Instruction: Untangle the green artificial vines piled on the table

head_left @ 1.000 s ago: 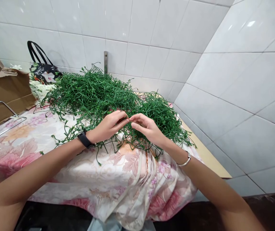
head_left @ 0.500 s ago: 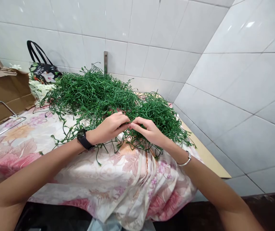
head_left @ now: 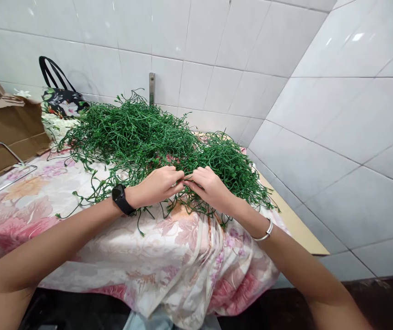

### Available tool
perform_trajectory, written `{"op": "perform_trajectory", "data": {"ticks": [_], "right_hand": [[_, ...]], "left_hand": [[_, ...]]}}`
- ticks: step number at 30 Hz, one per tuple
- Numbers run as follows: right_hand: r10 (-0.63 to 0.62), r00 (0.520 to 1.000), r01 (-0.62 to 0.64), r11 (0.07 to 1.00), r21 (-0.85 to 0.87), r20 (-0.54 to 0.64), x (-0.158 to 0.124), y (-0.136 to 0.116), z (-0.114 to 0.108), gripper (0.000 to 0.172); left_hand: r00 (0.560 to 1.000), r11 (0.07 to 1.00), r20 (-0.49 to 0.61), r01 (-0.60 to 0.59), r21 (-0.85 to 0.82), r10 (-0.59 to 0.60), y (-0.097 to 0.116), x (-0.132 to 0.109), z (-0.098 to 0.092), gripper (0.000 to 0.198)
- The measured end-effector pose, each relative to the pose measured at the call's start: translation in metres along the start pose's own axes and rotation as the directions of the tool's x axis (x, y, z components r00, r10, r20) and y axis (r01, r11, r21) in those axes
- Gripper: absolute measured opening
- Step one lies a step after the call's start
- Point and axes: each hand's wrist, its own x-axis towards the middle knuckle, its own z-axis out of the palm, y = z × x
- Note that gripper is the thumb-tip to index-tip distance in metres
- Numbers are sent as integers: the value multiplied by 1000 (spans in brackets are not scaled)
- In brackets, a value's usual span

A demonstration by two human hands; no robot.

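Observation:
My left hand (head_left: pixel 158 185), with a black watch at its wrist, has its fingers closed in a pinch. Fingertip to fingertip with it, my right hand (head_left: pixel 212 189) pinches too, a silver bangle on its forearm. Between them is a thin green artificial stem, mostly covered by the fingers. Just beyond both hands spreads a tangled heap of green artificial stems (head_left: pixel 131 130), with a second clump (head_left: pixel 229 160) on the right. Loose stems trail out near my left wrist.
A floral cloth (head_left: pixel 121 256) covers the table and hangs over its front. At the left stand a cardboard box (head_left: pixel 11 128) and a bent metal wire frame (head_left: pixel 6 183). White flowers (head_left: pixel 59 128) and a floral bag (head_left: pixel 64 101) sit behind. Tiled walls (head_left: pixel 199 82) border the back and right.
My right hand has turned slightly, its fingers curling in more over the fingertips. The left hand has dipped a little. A loose stem at the left has shifted and shows more.

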Motion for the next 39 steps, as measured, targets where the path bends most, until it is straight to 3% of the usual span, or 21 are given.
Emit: {"op": "perform_trajectory", "data": {"ticks": [7, 12, 19, 22, 25, 30, 35, 39], "right_hand": [[-65, 998, 59, 977, -205, -19, 0, 2, 5, 25], [-79, 996, 62, 960, -272, -50, 1, 0, 6, 22], [15, 983, -67, 957, -281, -182, -1, 4, 11, 26], [84, 958, -144, 968, -206, -274, 1, 14, 0, 28], [143, 907, -203, 972, -115, -397, 2, 24, -16, 24], [246, 807, -341, 936, -84, -537, 1, 42, -32, 26], [282, 799, -424, 890, -166, -531, 1, 48, -30, 30], [272, 798, -410, 899, -156, -537, 2, 37, -27, 31]], "left_hand": [[1000, 992, -16, 21, 127, -19, -1, 1, 8, 20], [1000, 992, -18, -4, 127, 7, 0, -1, 10, 23], [993, 992, -90, 90, 84, -82, 2, -3, 9, 28], [974, 982, -139, 170, -88, -181, 0, -2, 5, 26], [942, 898, -152, 225, -379, -300, -5, 0, -1, 28], [888, 611, -137, 183, -770, -439, -14, 4, -11, 31], [857, 436, -103, 150, -887, -504, -17, 6, -16, 28], [866, 424, -98, 138, -895, -490, -17, 5, -15, 30]]}}
